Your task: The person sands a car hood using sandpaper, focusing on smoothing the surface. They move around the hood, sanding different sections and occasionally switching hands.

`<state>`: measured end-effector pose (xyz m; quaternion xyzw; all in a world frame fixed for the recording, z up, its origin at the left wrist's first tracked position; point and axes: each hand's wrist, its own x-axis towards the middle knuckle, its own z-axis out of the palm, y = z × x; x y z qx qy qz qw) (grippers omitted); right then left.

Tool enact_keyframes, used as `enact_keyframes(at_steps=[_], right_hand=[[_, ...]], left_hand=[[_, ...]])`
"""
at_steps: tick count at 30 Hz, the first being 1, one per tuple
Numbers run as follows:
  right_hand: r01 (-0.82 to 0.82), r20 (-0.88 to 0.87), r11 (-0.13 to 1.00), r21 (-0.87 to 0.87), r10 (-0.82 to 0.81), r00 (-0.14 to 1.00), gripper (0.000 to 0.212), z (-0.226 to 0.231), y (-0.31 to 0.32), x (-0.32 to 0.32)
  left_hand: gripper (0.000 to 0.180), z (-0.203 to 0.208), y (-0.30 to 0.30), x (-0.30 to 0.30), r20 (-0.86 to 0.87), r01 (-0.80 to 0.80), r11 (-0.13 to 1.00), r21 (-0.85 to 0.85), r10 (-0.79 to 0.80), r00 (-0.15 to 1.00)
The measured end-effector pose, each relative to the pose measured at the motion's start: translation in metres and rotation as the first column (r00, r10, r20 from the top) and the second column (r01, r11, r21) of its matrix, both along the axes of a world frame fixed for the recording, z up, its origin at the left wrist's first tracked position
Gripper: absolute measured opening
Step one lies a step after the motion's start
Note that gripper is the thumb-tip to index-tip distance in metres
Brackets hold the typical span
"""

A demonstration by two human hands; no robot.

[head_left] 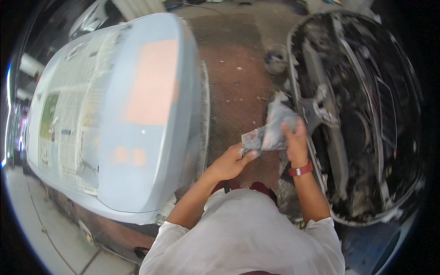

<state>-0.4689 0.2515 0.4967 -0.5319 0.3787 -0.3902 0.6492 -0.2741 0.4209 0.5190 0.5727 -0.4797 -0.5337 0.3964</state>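
Both my hands are in front of my body, between a primed car panel on the left and an open engine bay on the right. My left hand (231, 162) pinches a small grey, stained flat piece (252, 140) between thumb and fingers; its material is unclear. My right hand (295, 142) grips a larger crumpled whitish-grey sheet (277, 120), perhaps paper or plastic. The sheet's lower left edge overlaps the small piece. A red watch band (300, 170) is on my right wrist.
The light blue-grey car panel (120, 165) bears peach-coloured patches (153, 82); newspaper masking (75, 119) covers the area beyond it. At the right lies the open engine bay (341, 156). A round bucket-like container (275, 59) stands on the reddish-brown floor (233, 78), beside the bay.
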Motion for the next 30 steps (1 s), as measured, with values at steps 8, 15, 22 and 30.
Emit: enact_keyframes(at_steps=[8,15,22,30], right_hand=[[-0.27,0.104,0.963,0.021,0.266,0.958,0.05,0.025,-0.035,0.129],[-0.758,0.198,0.649,0.073,0.735,0.648,0.048,0.024,-0.082,0.172],[-0.661,0.602,0.444,0.604,0.289,0.744,0.034,-0.027,-0.222,0.196],[-0.24,0.309,0.95,0.198,0.172,0.935,0.042,0.016,-0.401,0.229]], left_hand=[[0.055,-0.004,-0.031,0.064,-0.236,-0.36,0.932,0.044,0.359,0.903],[0.067,-0.002,-0.095,0.125,-0.251,-0.626,0.776,-0.076,0.593,0.765],[0.036,0.021,-0.229,0.146,-0.171,-0.618,0.717,-0.321,0.598,0.783],[0.038,0.032,-0.373,0.137,0.095,-0.496,0.818,-0.291,0.541,0.836]])
